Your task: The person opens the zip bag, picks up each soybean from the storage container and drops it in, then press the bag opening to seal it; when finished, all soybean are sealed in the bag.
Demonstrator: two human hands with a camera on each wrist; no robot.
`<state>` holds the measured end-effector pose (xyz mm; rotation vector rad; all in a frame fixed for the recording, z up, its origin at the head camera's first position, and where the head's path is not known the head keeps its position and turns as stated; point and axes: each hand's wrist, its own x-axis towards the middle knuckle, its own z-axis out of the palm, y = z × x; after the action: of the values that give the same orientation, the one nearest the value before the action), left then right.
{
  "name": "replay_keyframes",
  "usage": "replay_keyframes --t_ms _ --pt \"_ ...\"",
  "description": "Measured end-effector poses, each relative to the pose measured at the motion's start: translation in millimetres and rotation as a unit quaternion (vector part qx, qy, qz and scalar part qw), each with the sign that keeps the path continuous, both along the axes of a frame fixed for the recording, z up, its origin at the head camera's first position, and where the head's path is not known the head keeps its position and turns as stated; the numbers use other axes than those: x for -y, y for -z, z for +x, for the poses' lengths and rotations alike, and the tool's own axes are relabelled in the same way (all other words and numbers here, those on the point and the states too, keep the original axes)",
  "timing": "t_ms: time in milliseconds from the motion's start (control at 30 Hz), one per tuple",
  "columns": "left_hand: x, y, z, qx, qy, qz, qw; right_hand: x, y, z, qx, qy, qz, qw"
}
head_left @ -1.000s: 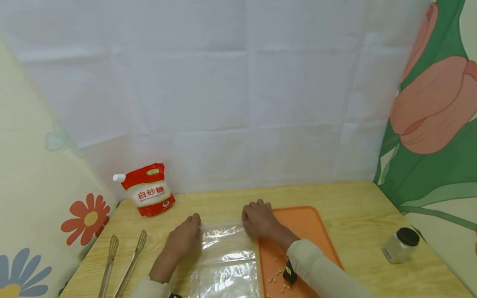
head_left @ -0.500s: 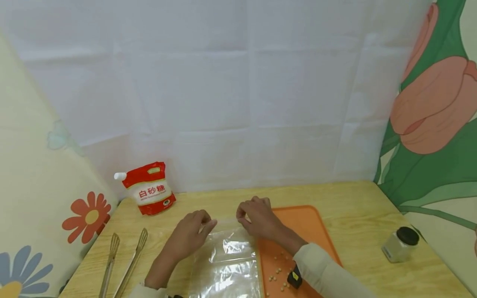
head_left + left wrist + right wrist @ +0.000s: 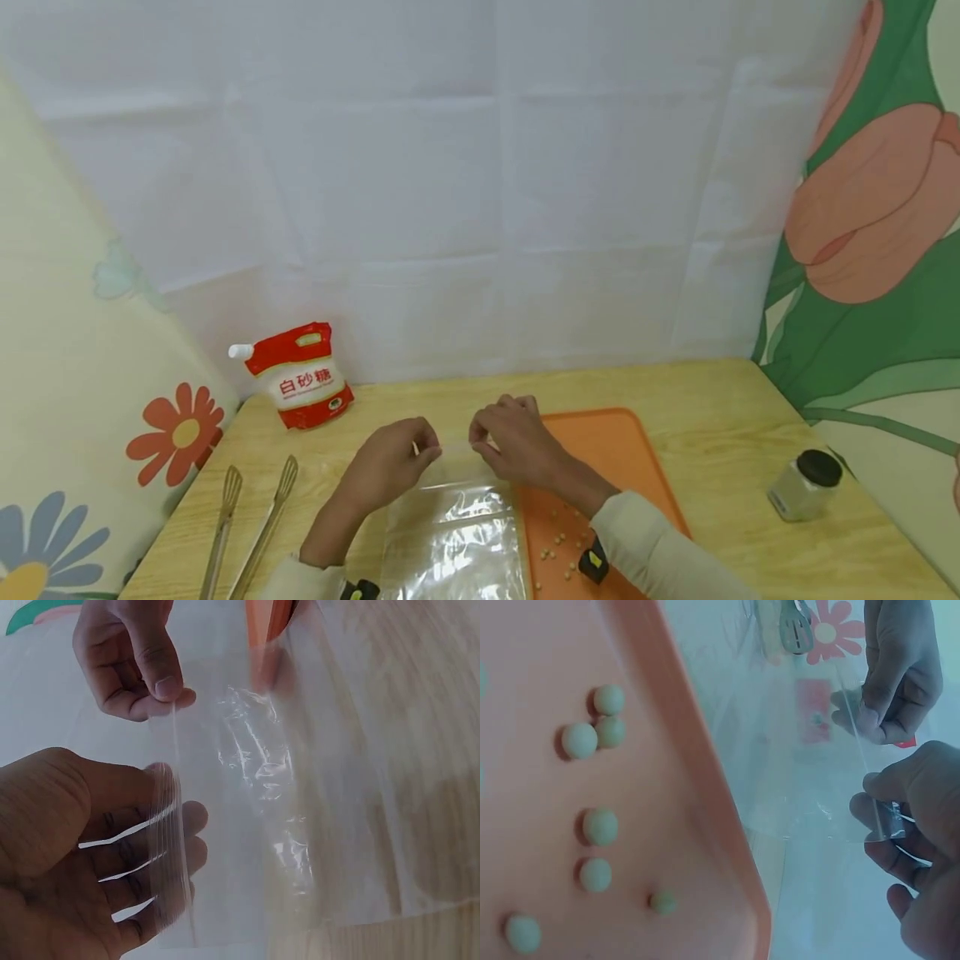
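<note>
A clear plastic zip bag [image 3: 457, 550] has its top edge held up between the two hands, its lower part stretching toward the front of the table. The left hand [image 3: 393, 462] pinches that edge between thumb and index finger; in the left wrist view its other fingers show through the film [image 3: 225, 772]. Close by on the right, the right hand [image 3: 519, 440] grips the same edge with thumb and fingertips. In the right wrist view, the edge runs in a straight line from one hand to the other.
An orange tray [image 3: 600, 442] with several small pale balls [image 3: 600, 826] lies right of the bag. Metal tongs [image 3: 258, 537] lie at left, with a red-and-white sugar pouch [image 3: 306, 383] behind. A black-lidded jar [image 3: 806, 485] stands far right.
The hands have moved closer together, the left one shifting right along the bag's top edge. Their fingers have gone from lying over the corners to pinching the edge, which is now raised.
</note>
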<state>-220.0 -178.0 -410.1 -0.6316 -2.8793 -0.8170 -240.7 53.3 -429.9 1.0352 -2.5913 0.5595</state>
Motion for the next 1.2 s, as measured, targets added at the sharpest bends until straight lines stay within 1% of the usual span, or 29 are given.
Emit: replay_keyframes --t_ms 100,267,333,433,500,600,700,867,1033,1100,1200 --pt "-1.3 0.9 0.1 -0.016 0.005 -0.009 0.9998 1 0.4 0.8 -0.022 -0.018 0.0 0.9996" --pt "-3.5 0.6 0.3 -0.033 0.0 -0.016 0.9993 4 1.4 1.4 -0.069 -0.058 -0.002 0.9959" --pt "-4.8 0.1 0.3 -0.036 -0.003 -0.018 0.9992 5 2.4 1.6 -0.084 -0.061 0.003 0.9946" --pt "-6.6 -0.3 0.6 -0.035 -0.004 -0.019 0.9992 7 5.0 2.6 -0.095 -0.052 0.016 0.994" --pt "-7.2 -0.4 0.9 -0.032 -0.007 -0.019 0.9993 7 7.0 3.5 -0.098 -0.044 0.025 0.9939" --pt "-7.2 -0.1 1.0 -0.034 -0.02 -0.023 0.999 6 8.4 5.5 -0.099 -0.043 0.03 0.9937" --pt "-6.6 0.2 0.0 -0.048 -0.037 -0.028 0.9978 5 7.8 7.7 -0.095 -0.056 0.036 0.9933" --pt "-5.5 1.6 -2.9 -0.061 -0.055 -0.041 0.9958 5 6.1 12.3 -0.09 -0.081 0.047 0.9916" --pt "-3.2 3.5 -4.5 -0.067 -0.085 -0.045 0.9931 3 5.9 19.9 -0.091 -0.089 0.054 0.9905" --pt "-2.1 4.5 -5.2 -0.067 -0.095 -0.04 0.9924 3 6.3 23.0 -0.088 -0.089 0.048 0.991" --pt "0.3 5.6 -7.1 -0.069 -0.102 -0.032 0.9919 4 6.1 28.0 -0.098 -0.093 0.031 0.9903"
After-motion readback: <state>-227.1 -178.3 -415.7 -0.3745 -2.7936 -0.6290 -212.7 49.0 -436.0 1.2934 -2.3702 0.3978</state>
